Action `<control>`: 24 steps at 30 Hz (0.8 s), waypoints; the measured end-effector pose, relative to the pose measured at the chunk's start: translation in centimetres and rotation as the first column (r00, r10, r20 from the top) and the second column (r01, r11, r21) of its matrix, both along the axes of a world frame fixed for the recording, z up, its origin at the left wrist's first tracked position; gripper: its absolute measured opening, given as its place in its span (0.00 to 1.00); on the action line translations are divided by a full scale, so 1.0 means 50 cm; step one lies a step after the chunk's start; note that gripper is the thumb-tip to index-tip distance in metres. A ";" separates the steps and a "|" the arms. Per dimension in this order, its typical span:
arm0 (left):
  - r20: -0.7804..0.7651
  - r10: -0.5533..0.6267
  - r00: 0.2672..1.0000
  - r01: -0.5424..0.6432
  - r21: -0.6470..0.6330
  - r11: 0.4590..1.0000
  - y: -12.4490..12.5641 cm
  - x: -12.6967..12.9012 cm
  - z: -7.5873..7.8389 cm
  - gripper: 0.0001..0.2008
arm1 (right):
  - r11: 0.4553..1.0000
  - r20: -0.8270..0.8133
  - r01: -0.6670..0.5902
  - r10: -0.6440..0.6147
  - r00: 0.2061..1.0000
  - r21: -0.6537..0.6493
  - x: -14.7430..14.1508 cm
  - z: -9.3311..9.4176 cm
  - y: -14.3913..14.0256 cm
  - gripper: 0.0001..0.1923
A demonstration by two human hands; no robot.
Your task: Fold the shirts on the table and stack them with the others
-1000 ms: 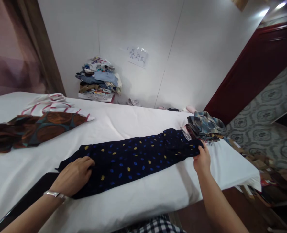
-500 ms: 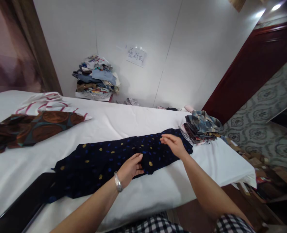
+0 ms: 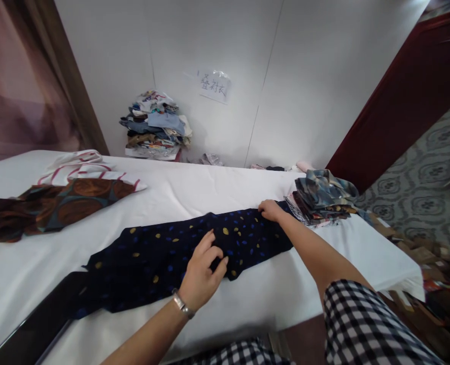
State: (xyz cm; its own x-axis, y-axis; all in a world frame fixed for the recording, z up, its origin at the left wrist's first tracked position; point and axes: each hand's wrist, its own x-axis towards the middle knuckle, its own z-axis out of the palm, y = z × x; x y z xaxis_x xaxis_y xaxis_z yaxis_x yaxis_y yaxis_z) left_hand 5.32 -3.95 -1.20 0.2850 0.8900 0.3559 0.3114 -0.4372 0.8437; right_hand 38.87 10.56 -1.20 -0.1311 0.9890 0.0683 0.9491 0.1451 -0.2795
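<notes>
Layout of garments on the bench (image 3: 247, 185)

The long garment (image 3: 179, 253) lies across the middle; the folded stack (image 3: 323, 200) is at its 3 o'clock end, two flat garments (image 3: 53, 203) at 10 o'clock, and the clothes pile (image 3: 154, 124) behind at 12 o'clock, against the wall (image 3: 304, 76).

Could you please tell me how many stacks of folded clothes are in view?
2. One tall stack stands against the back wall; a smaller stack sits on the white table just past the right hand. More clothes may lie hidden behind the table.
</notes>
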 end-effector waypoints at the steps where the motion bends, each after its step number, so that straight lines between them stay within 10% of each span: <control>1: -0.027 0.054 0.998 -0.053 0.053 0.997 -0.002 -0.014 0.000 0.09 | 1.000 0.010 0.000 -0.001 1.000 0.028 0.017 0.000 -0.012 0.13; 6: -0.113 0.371 0.922 -0.355 0.141 0.924 0.009 -0.109 -0.010 0.10 | 0.989 0.000 0.018 -0.019 1.000 0.148 0.097 -0.023 -0.083 0.14; 10: -0.250 0.448 0.858 -0.381 0.275 0.883 0.058 -0.158 0.008 0.11 | 0.983 -0.030 -0.011 0.017 0.999 0.185 0.120 -0.048 -0.102 0.18; 16: -0.564 0.225 0.795 -0.041 0.320 0.946 0.199 -0.149 0.024 0.22 | 0.996 0.087 -0.044 0.036 0.996 0.083 0.114 -0.041 -0.072 0.29; 24: -0.806 0.038 0.590 -0.114 -0.038 0.993 0.306 -0.138 0.003 0.23 | 0.995 0.229 -0.061 0.042 0.973 0.077 0.117 -0.051 -0.049 0.23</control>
